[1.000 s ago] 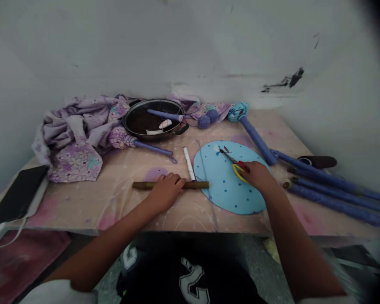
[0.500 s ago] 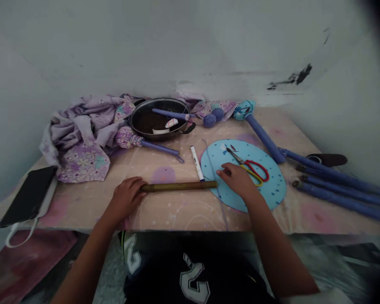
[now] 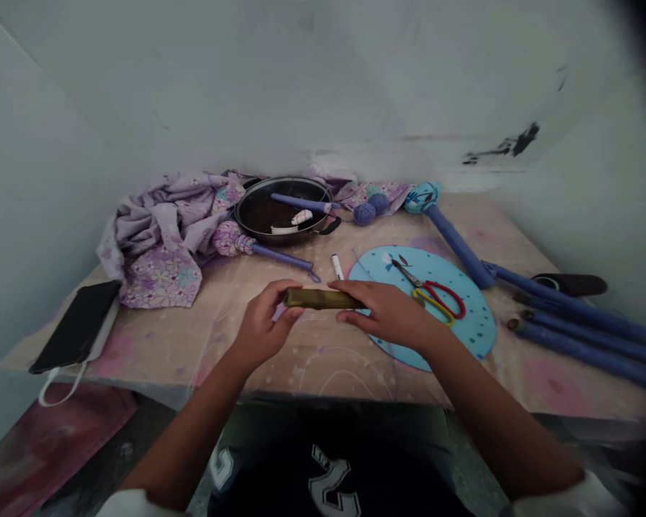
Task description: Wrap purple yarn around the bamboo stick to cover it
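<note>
A brown-green bamboo stick [image 3: 323, 299] is held level between my two hands above the table. My left hand [image 3: 266, 323] grips its left end, thumb below and fingers over the top. At the other end, my right hand [image 3: 385, 309] pinches the stick between thumb and fingers. Behind the stick lies a white marker [image 3: 337, 267], its lower part hidden. Partly under my right hand is a round blue spotted cloth piece [image 3: 463, 334]. Scissors [image 3: 436, 298] with red and yellow handles rest on that cloth.
A black pan [image 3: 240, 215] holding a purple-wrapped stick stands at the back. Crumpled floral fabric [image 3: 158, 237] and a black case [image 3: 75, 327] lie left. Purple yarn balls [image 3: 364, 213] sit behind. Several purple-wrapped sticks [image 3: 592, 352] lie at the right.
My right hand has closed on the bamboo stick's right end. The stick has been lifted off the table, and my left hand has moved right and up with it. The view has shifted slightly.
</note>
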Tool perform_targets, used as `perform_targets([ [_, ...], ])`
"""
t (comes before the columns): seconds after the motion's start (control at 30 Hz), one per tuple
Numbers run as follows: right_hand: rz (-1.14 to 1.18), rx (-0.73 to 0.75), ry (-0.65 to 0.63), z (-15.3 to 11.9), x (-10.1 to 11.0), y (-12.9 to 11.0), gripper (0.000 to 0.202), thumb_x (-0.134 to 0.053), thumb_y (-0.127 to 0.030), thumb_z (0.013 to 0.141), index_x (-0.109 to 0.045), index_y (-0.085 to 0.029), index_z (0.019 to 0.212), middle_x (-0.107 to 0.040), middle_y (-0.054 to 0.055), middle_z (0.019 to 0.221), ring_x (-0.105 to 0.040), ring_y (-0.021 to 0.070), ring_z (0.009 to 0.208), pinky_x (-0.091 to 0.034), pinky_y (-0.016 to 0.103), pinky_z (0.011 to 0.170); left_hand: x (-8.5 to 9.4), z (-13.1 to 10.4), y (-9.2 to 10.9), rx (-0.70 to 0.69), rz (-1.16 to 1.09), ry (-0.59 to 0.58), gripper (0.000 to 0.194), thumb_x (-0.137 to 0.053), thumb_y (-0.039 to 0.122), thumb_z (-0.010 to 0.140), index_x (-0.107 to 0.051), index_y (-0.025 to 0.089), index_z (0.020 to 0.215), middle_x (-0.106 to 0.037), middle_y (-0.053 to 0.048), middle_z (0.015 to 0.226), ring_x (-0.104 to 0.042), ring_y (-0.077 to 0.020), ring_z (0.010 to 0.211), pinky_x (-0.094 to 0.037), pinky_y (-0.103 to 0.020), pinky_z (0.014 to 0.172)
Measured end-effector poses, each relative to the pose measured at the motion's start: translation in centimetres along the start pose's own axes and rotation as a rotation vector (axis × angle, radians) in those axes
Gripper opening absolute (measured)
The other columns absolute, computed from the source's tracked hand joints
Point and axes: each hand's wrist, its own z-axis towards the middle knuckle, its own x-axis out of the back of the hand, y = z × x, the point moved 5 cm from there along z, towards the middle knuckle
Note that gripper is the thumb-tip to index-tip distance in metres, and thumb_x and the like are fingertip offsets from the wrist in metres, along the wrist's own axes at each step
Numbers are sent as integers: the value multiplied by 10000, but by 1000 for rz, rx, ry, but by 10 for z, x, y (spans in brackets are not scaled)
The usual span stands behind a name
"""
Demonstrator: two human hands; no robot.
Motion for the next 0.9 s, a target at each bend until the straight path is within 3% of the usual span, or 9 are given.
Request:
perform_targets([
  [0.13,-236,-328,229,-30,17,36,497,-403,-422,918,-450,-166,1341,-609,147,1229,-624,324,1006,-495,432,782,-70,68,-4,32,-76,-169,450,-466,475,853,-520,140,1148,-656,-106,953,-621,-181,835,-491,-303,719],
  [0.2,-287,-523,350,-50,28,62,505,-380,-421,922,-447,-136,1333,-627,169,1189,-624,339,993,-490,431,763,-110,99,-18,108,213,-285,433,-442,492,855,-587,125,1032,-671,-109,885,-624,-203,825,-483,-334,744],
  [0.3,-300,-669,370,-74,32,89,494,-374,-429,918,-478,-131,1298,-656,179,1115,-630,347,960,-482,429,744,-158,132,-44,273,705,-431,480,-430,532,840,-626,126,1005,-668,-166,1003,-609,-290,986,-460,-416,825],
  [0.4,-257,-697,363,-89,30,98,526,-379,-439,911,-441,-135,1336,-643,186,1138,-627,346,962,-481,423,733,-185,151,-57,339,751,-472,415,-493,443,826,-639,96,999,-650,-215,1061,-590,-335,1046,-457,-439,832],
  [0.53,-200,-709,381,-95,28,98,617,-319,-426,930,-234,-113,1455,-593,214,1213,-619,341,970,-476,415,712,-191,158,-64,362,725,-470,228,-499,165,802,-617,76,976,-644,-233,1044,-610,-307,1016,-473,-394,797],
  [0.7,-183,-649,375,-90,29,83,436,-310,-351,922,-475,-100,1239,-624,197,1096,-602,317,943,-450,394,722,-174,127,-26,112,514,-403,169,-368,230,908,-507,153,965,-601,-138,1096,-542,-197,1088,-419,-339,913],
  [0.77,-160,-609,372,-85,27,72,339,-335,-330,906,-528,-115,1083,-642,168,978,-603,290,873,-432,367,696,-157,100,2,-13,14,-279,143,-345,272,925,-440,175,881,-603,-64,863,-592,-146,845,-460,-312,810],
  [0.83,-96,-562,343,-78,22,56,277,-335,-338,908,-524,-144,968,-641,121,854,-597,250,773,-406,331,649,-141,70,18,63,-414,-224,171,-296,345,941,-375,208,876,-481,43,650,-501,-91,533,-457,-256,602],
  [0.9,-24,-529,296,-71,13,40,298,-330,-410,920,-497,-166,884,-621,82,759,-577,214,683,-370,297,593,-130,45,27,145,-566,-217,216,-367,415,916,-387,215,839,-383,77,587,-362,-65,427,-373,-217,480],
])
